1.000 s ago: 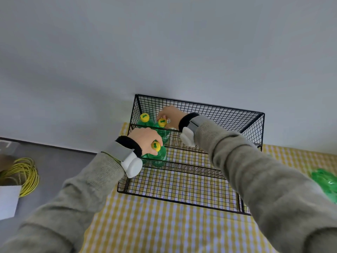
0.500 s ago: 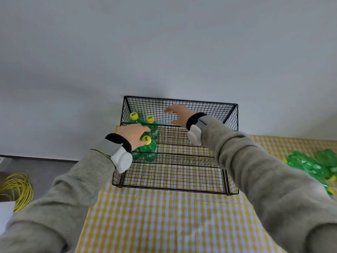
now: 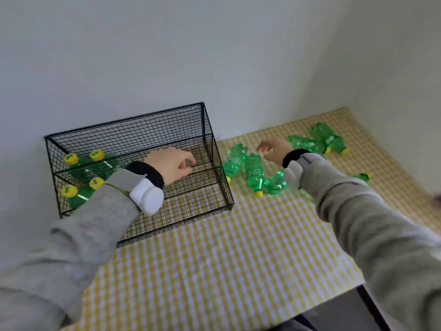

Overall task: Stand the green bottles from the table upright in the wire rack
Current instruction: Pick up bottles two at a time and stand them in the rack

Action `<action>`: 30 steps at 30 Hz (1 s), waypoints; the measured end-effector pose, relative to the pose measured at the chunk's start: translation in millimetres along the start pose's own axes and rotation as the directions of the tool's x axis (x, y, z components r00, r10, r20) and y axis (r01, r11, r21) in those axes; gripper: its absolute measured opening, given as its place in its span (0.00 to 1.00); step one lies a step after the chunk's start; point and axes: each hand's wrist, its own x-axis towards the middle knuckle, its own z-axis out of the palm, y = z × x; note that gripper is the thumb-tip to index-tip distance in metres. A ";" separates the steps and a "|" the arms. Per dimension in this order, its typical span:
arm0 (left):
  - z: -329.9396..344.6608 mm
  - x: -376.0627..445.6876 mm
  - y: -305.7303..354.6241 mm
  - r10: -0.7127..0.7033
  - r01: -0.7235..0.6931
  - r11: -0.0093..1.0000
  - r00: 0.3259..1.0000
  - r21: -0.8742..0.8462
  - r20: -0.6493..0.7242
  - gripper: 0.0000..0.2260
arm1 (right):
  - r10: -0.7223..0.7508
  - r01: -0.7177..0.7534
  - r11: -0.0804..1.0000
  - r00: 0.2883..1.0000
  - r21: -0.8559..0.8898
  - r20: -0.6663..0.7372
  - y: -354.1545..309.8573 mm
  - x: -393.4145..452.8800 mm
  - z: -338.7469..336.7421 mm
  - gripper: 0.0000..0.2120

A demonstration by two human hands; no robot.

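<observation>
A black wire rack (image 3: 207, 130) stands on the checked cloth against the wall. Several green bottles with yellow caps stand upright at its left end, one pair at the back (image 3: 96, 156) and one pair at the front (image 3: 69, 191). My left hand (image 3: 173, 164) hovers over the rack's middle, fingers curled, holding nothing. My right hand (image 3: 274, 149) is outside the rack to its right, fingers apart, just above a cluster of green bottles lying on the cloth (image 3: 254, 170). More bottles lie further right (image 3: 327, 139).
The yellow checked tablecloth (image 3: 214, 259) covers the table, whose front right edge (image 3: 353, 289) drops to a dark floor. White walls close in behind and on the right. Another green bottle (image 3: 362, 176) peeks out behind my right sleeve.
Both hands let go of the bottles they stood in the rack and moved right. My right hand left the rack and is now over the lying bottles. The view swung right.
</observation>
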 end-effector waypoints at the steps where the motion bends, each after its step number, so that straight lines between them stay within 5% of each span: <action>1: 1.3 6.4 13.0 0.016 -0.016 1.000 1.000 -0.017 0.005 0.13 | 0.045 -0.045 0.999 0.999 -0.010 0.023 20.6 -3.3 -1.3 0.16; 13: 70.2 124.8 141.4 -0.063 0.102 0.968 0.983 -0.229 0.174 0.13 | 0.118 -0.094 0.991 0.955 -0.100 0.273 173.7 18.3 12.1 0.24; 21: 165.0 169.3 172.9 -0.358 0.448 0.878 0.848 -0.167 0.391 0.25 | 0.054 -0.054 0.999 0.988 -0.002 0.143 218.6 31.6 25.1 0.22; 30: 184.9 165.1 182.9 -0.502 0.575 0.779 0.811 -0.250 0.301 0.23 | -0.094 0.107 0.990 0.985 -0.089 0.147 228.6 21.6 33.9 0.22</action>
